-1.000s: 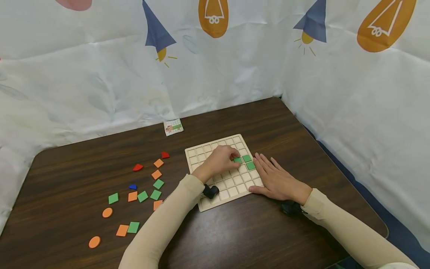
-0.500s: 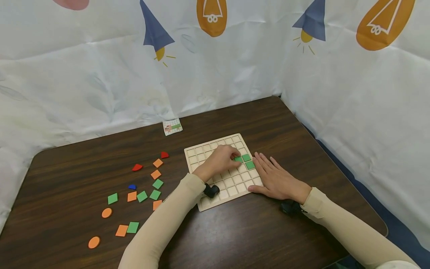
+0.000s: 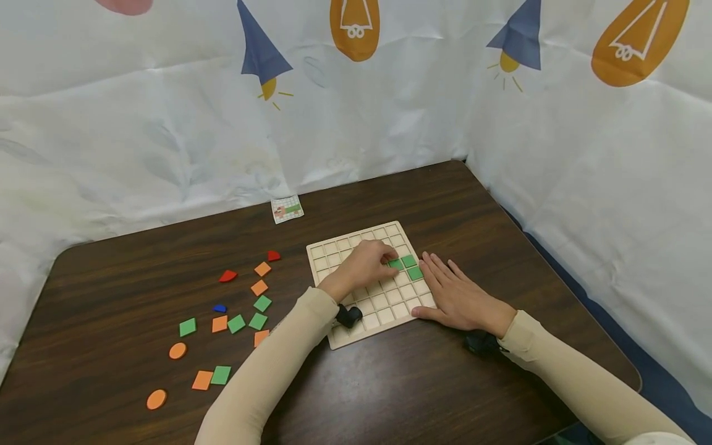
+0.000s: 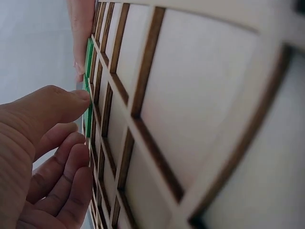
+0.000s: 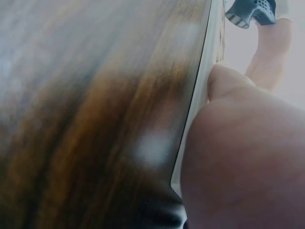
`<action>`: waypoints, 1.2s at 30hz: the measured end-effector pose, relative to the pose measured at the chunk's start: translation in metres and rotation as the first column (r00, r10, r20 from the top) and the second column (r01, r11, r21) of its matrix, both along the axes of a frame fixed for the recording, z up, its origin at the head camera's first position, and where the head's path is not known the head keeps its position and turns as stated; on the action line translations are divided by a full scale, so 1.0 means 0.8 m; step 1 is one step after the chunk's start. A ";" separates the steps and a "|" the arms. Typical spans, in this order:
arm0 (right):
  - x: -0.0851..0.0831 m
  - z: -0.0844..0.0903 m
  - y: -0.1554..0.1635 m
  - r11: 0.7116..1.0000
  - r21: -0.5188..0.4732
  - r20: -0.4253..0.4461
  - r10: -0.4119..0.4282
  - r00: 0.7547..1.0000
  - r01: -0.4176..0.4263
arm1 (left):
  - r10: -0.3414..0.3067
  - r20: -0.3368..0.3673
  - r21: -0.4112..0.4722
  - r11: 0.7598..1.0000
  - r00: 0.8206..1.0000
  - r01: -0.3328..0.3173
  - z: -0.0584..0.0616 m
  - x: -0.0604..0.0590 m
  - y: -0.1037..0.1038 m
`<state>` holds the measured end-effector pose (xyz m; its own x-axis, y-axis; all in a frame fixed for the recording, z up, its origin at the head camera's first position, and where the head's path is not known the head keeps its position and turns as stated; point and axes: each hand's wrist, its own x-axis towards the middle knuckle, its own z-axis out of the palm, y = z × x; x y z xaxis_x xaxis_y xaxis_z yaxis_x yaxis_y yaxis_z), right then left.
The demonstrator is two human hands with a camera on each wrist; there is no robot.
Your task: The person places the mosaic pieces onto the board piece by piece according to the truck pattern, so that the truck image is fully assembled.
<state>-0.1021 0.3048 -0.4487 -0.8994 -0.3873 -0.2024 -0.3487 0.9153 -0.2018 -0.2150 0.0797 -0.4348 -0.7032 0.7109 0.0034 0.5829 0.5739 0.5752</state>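
In the head view, a wooden grid board (image 3: 356, 337) lies on the table, its square cells edged by raised strips. My left hand (image 3: 361, 267) is over it, thumb and fingertips pinching a green square tile (image 3: 395, 264) at a cell. Two more green tiles (image 3: 415, 272) sit in neighbouring cells near the right edge. The left wrist view shows the thumb (image 4: 81, 95) against the green tile edge (image 4: 88, 117); the index fingertip is partly hidden. Flat with straight fingers, my right hand (image 3: 458, 296) rests along the board's right edge, its thumb at the near corner.
To the left lie loose green squares (image 3: 188, 327), orange squares (image 3: 203, 380), orange discs (image 3: 156, 399), red pieces (image 3: 228, 276) and a blue piece (image 3: 220, 308). A small pattern card (image 3: 287, 210) is at the table's far edge, before a white curtain (image 3: 389, 123).
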 end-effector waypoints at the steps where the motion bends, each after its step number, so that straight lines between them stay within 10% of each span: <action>1: 0.000 0.000 0.000 1.000 -0.001 0.000 0.000 1.000 0.000 | -0.001 -0.005 0.000 1.000 1.000 0.001 0.001 0.001 -0.002; 36: 0.003 -0.001 -0.003 1.000 -0.031 0.002 0.007 1.000 -0.007 | 0.094 -0.043 -0.005 0.996 0.995 -0.094 0.017 0.005 -0.105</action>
